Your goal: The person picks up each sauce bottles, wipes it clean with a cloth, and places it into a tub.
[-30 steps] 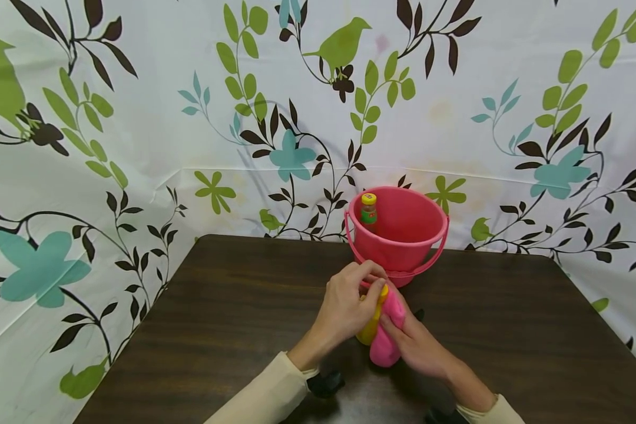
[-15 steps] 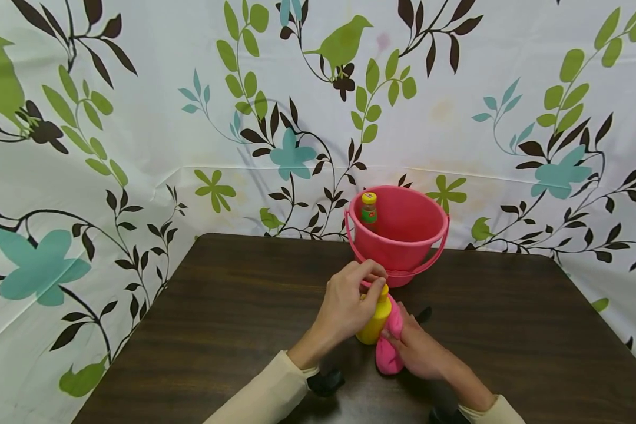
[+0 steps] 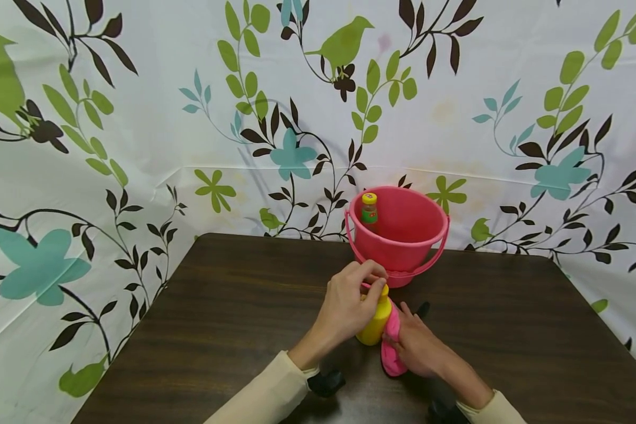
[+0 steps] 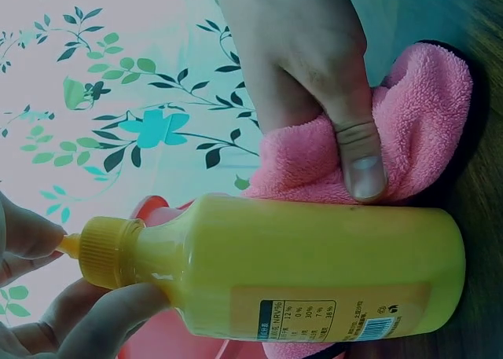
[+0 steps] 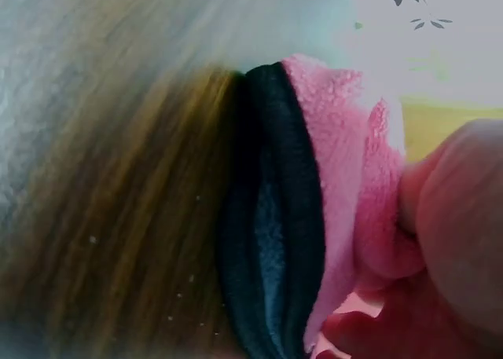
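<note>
A yellow squeeze bottle (image 3: 373, 327) with a pointed nozzle stands upright on the table. My left hand (image 3: 350, 300) pinches its nozzle, and in the left wrist view a finger also lies at the neck. Against the bottle's right side, my right hand (image 3: 421, 347) holds a fluffy pink cloth (image 3: 392, 353), its thumb pressing the fabric in the left wrist view. Low down, the cloth (image 5: 346, 178) shows black edging in the right wrist view. Part of the cloth is hidden behind the bottle (image 4: 314, 257), whose printed label faces the left wrist camera.
Just behind the hands a pink bucket (image 3: 397, 256) stands on the dark wooden table (image 3: 244, 306). Inside it is a small jar (image 3: 369, 209) with a yellow lid and green label. A leaf-patterned sheet (image 3: 159, 118) hangs behind and to the left.
My right hand has moved the cloth down from near the cap along the bottle's right side, uncovering more of its yellow front. The left hand stays at the nozzle.
</note>
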A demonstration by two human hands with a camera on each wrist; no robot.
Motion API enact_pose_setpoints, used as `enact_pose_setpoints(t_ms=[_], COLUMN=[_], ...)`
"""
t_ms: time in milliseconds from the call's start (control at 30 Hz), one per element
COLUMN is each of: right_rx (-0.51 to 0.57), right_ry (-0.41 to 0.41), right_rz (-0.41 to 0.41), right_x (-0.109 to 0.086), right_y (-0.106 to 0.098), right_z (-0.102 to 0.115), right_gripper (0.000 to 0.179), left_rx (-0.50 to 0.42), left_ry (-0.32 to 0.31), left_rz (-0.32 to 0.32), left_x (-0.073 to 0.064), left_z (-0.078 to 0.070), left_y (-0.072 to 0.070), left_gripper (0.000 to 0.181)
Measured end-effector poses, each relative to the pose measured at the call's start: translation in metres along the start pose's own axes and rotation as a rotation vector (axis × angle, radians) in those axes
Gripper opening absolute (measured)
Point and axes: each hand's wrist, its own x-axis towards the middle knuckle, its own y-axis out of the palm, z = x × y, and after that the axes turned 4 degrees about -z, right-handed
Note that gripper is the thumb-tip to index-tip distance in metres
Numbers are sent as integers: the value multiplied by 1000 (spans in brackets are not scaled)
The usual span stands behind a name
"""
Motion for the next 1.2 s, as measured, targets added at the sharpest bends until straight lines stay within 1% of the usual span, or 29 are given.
enact_pose_setpoints(t_ms=[67,167,233,267,367,467,600,700,867,1033,1200], right_rx=[41,129,191,220,317,428,601,694,791,900,947], right_ry=[-33,-63,-53,-46,-4,19,53,81,94,100,100], right_rz=[-4,-6,18,30,67,64,1,-62,-148,-199,-273], right_x=[0,0,-1,-2,-4,-6,-7,-7,-8,-15,-17], right_y=[-1,-3,-7,-8,-16,-22,-28,-31,-40,-48,-58], right_z=[-3,-6,-6,-6,-3,1,10,19,37,48,58], right_gripper=[64,69,69,66,50,43,55,61,62,61,58], left_rx=[6,11,17,18,21,26,43,55,60,61,96], left_ry=[5,11,17,20,24,24,24,24,27,38,53], left_rz=[-4,-4,1,5,14,19,18,16,19,22,16], left_x=[0,1,1,1,1,1,2,2,1,1,1], left_z=[0,-1,-1,-2,-2,-3,-4,-4,-3,-2,-1], left_y=[0,0,0,1,1,1,1,1,0,0,-1], left_gripper=[8,8,8,8,7,8,9,8,7,8,6])
